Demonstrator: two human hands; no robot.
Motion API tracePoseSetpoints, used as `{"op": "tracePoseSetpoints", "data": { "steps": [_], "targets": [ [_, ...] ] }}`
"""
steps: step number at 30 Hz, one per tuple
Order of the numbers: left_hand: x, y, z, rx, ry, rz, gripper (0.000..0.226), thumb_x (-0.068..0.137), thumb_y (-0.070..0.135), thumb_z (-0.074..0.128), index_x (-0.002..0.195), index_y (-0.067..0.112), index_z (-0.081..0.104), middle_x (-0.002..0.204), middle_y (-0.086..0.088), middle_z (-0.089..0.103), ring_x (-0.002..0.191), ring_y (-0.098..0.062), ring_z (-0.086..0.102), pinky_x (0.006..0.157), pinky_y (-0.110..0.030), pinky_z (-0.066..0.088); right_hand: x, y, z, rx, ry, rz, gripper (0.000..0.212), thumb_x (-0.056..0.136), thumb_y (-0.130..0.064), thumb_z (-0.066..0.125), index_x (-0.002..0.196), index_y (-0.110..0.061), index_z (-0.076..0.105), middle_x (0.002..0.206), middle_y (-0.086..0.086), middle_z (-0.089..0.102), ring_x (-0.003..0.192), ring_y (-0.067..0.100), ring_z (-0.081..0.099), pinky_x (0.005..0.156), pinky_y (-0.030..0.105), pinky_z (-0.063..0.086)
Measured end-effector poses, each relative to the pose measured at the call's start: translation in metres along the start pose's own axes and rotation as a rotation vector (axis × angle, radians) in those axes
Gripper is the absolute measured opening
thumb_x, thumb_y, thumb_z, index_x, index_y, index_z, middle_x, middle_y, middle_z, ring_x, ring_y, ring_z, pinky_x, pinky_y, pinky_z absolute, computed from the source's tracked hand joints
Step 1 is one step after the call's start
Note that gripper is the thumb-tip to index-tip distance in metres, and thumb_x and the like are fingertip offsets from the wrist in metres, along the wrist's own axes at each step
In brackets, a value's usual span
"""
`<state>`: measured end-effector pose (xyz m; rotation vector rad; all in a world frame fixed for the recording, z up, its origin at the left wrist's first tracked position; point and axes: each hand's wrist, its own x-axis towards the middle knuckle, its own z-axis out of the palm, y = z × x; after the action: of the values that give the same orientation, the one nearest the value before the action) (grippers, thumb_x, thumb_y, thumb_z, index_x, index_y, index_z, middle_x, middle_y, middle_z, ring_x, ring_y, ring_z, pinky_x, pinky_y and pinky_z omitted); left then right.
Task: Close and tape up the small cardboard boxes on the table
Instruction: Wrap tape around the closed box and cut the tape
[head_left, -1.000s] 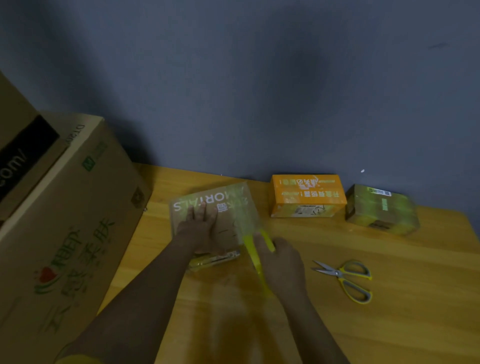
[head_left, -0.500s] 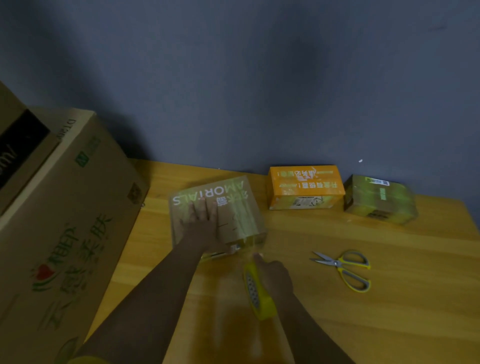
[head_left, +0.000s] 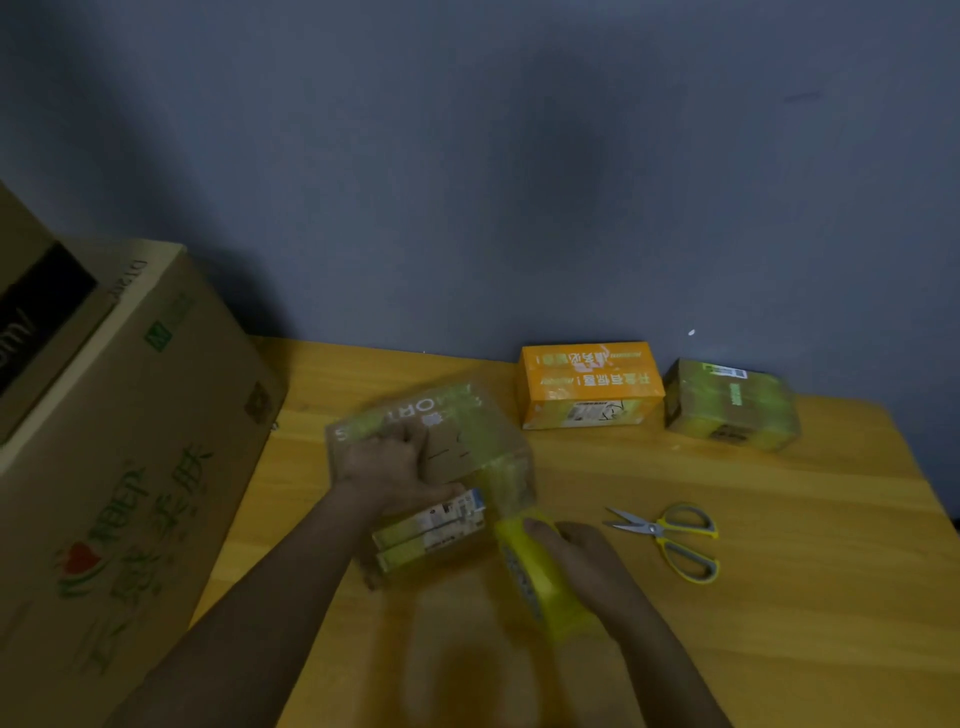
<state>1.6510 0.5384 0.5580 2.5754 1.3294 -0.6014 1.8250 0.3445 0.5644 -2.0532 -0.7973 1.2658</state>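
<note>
We are seeing a big carton (head_left: 119, 441) standing left on the table (head_left: 779, 597), the small box (head_left: 441, 457) lying right of it. Two more boxes (head_left: 589, 384) (head_left: 730, 402) are sitting behind, the scissors (head_left: 670, 538) lying before them.

Around the brown box (head_left: 457, 447), a large carton (head_left: 130, 457) walls off the left, an orange box (head_left: 589, 384) and a taped box (head_left: 730, 405) stand behind-right, scissors (head_left: 675, 538) lie right, and bare table (head_left: 779, 649) opens front-right.
</note>
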Motion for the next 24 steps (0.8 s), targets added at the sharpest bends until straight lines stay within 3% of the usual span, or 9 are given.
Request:
{"op": "tracePoseSetpoints", "data": {
  "steps": [4,6,8,11,14,16,19,21,24],
  "targets": [
    [-0.012,-0.014,-0.015,-0.309,-0.077,0.023,0.103,0.055,0.101,0.023,0.140,0.044,0.040,0.138,0.015,0.051,0.108,-0.010,0.058,0.074,-0.027,0.040,-0.028,-0.041,-0.035,0.204,-0.144,-0.186,0.026,0.073,-0.048,0.068,0.092,-0.033,0.076,0.088,-0.004,0.075,0.080,0.013,0.071,0.061,0.019,0.050],
    [-0.014,-0.018,-0.020,-0.433,-0.057,-0.004,0.091,0.064,0.096,0.029,0.126,0.036,0.059,0.122,0.012,0.062,0.103,-0.014,0.060,0.071,-0.028,0.040,-0.028,-0.060,-0.044,0.232,-0.220,-0.241,0.023,0.075,-0.039,0.070,0.096,-0.033,0.076,0.095,-0.003,0.075,0.086,0.014,0.071,0.067,0.022,0.053],
    [-0.011,-0.013,-0.021,-0.418,0.098,-0.015,0.069,0.082,0.079,0.035,0.110,0.024,0.067,0.100,0.003,0.064,0.094,-0.020,0.061,0.066,-0.029,0.041,-0.017,-0.077,-0.041,0.195,-0.226,-0.276,0.020,0.082,-0.031,0.072,0.102,-0.031,0.074,0.103,-0.009,0.073,0.096,0.010,0.069,0.074,0.021,0.052],
    [-0.012,0.003,-0.014,-0.280,0.368,-0.031,0.044,0.100,0.046,0.036,0.132,0.018,0.049,0.130,-0.006,0.048,0.120,-0.026,0.046,0.089,-0.035,0.042,0.005,-0.103,-0.023,0.142,-0.080,-0.268,0.012,0.086,-0.038,0.068,0.086,-0.028,0.074,0.085,-0.013,0.073,0.082,0.008,0.068,0.066,0.021,0.046],
    [-0.019,0.016,0.004,-0.275,0.350,0.002,0.057,0.101,0.044,0.031,0.152,0.021,0.020,0.158,-0.005,0.016,0.145,-0.023,0.014,0.116,-0.041,0.014,0.025,-0.123,-0.003,0.125,0.064,-0.282,0.056,0.088,-0.053,0.060,0.091,0.003,0.066,0.075,0.014,0.059,0.068,0.024,0.058,0.062,0.030,0.035],
    [-0.021,0.018,0.015,-0.286,0.245,-0.019,0.063,0.101,0.052,0.023,0.154,0.026,0.000,0.161,-0.001,-0.010,0.148,-0.020,-0.010,0.119,-0.044,-0.004,0.034,-0.132,0.006,0.140,0.130,-0.246,0.064,0.088,-0.059,0.055,0.077,0.005,0.060,0.069,0.014,0.051,0.063,0.024,0.051,0.060,0.032,0.031],
    [-0.016,0.016,0.021,-0.277,0.240,-0.055,0.063,0.100,0.054,0.018,0.152,0.029,-0.007,0.160,0.001,-0.017,0.147,-0.019,-0.017,0.119,-0.043,-0.009,0.038,-0.143,0.012,0.148,0.199,-0.208,0.057,0.088,-0.059,0.054,0.057,-0.015,0.035,0.056,-0.001,0.035,0.052,0.014,0.036,0.053,0.033,0.024],
    [-0.013,0.015,0.019,-0.297,0.240,-0.083,0.063,0.100,0.055,0.016,0.152,0.030,-0.007,0.160,0.002,-0.016,0.147,-0.018,-0.017,0.119,-0.043,-0.010,0.033,-0.139,0.012,0.174,0.231,-0.186,0.054,0.087,-0.059,0.055,0.059,-0.015,0.039,0.058,-0.001,0.040,0.054,0.014,0.040,0.054,0.032,0.028],
    [-0.011,0.019,0.021,-0.292,0.231,-0.103,0.063,0.099,0.056,0.013,0.152,0.030,-0.009,0.160,0.003,-0.017,0.146,-0.018,-0.019,0.118,-0.044,-0.011,0.019,-0.106,0.012,0.192,0.239,-0.096,0.054,0.084,-0.065,0.053,0.087,-0.012,0.063,0.090,0.005,0.063,0.076,0.017,0.057,0.062,0.029,0.040]
  ]
}}
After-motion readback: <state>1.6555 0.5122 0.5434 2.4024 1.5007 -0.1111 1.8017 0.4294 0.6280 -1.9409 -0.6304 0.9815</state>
